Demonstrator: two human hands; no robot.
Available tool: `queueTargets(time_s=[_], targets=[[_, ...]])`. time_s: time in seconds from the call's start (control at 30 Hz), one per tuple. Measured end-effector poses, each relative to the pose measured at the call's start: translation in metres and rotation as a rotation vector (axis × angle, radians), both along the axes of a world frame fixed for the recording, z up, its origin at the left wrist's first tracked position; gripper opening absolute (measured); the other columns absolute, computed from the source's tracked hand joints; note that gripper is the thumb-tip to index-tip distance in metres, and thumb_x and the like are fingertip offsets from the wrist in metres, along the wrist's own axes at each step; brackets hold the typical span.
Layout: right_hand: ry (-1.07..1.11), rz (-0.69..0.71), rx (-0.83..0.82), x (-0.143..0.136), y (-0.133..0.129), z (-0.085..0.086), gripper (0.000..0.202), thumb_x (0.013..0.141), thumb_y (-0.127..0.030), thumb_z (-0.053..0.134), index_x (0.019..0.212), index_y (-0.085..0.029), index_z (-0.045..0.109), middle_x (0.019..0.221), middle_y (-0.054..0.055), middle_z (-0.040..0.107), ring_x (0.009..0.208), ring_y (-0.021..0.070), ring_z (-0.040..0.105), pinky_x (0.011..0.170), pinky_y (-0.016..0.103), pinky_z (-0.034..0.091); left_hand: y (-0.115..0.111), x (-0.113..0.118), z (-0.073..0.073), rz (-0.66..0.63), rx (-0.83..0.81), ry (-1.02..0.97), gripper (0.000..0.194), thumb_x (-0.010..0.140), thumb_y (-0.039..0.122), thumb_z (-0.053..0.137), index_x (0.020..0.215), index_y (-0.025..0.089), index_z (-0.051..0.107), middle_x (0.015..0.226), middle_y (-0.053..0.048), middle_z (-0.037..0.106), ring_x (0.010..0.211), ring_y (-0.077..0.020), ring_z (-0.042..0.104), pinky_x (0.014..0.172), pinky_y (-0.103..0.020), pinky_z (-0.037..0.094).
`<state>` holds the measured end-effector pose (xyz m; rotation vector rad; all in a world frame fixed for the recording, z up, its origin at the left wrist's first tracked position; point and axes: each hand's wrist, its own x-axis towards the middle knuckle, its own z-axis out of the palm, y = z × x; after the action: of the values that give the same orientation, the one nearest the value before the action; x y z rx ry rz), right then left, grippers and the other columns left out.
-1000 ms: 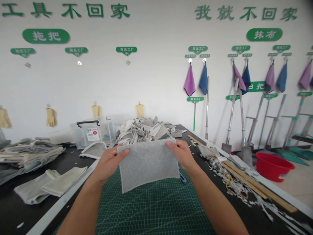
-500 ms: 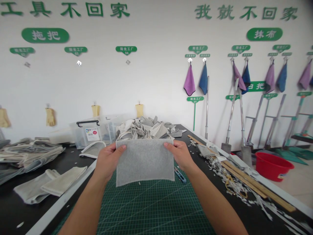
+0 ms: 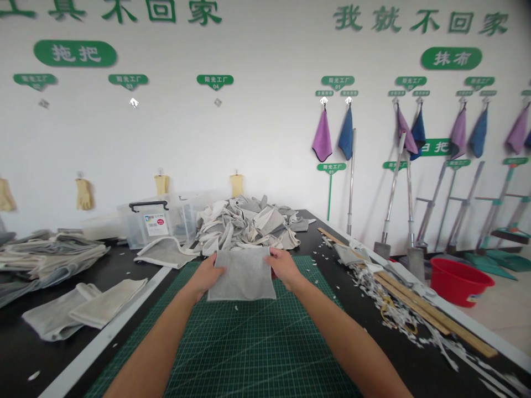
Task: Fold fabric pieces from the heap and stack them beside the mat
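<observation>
Gray cloth (image 3: pixel 241 276) is nearer bench's (image 3: pixel 50 356) far edge than before; left hand (image 3: pixel 205 277), right hand (image 3: pixel 286 269) pinch its top corners.

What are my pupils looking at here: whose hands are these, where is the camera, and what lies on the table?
There is no machine: a person works with two bare hands. The camera is worn on the person's head, looking forward and down, so both arms reach in from the bottom edge.

The left hand and right hand hold a grey cloth near its upper corners, over a green gridded mat.

On the black table, a heap of cloth pieces lies beyond. Leftward are a clear box and stacked cloths; rightward, wooden strips and pale scraps.
</observation>
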<state>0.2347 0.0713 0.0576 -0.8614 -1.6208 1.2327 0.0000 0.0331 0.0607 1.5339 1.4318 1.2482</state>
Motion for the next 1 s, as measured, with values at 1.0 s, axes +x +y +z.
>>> queueTargets(time_s=[1.0], targets=[[-0.433, -0.190, -0.226, 0.001, 0.050, -0.084, 0.050, 0.071, -0.017, 0.047, 0.119, -0.013, 0.030, 0.060, -0.001, 0.051, 0.038, 0.0126, 0.048, 0.032, 0.020, 0.032, 0.043, -0.034, -0.085, 0.153, -0.231, 0.298, 0.060, 0.069, 0.020, 0.048, 0.129, 0.015, 0.041, 0.093, -0.008, 0.065, 0.078, -0.0184, 0.061, 0.064, -0.026, 0.047]])
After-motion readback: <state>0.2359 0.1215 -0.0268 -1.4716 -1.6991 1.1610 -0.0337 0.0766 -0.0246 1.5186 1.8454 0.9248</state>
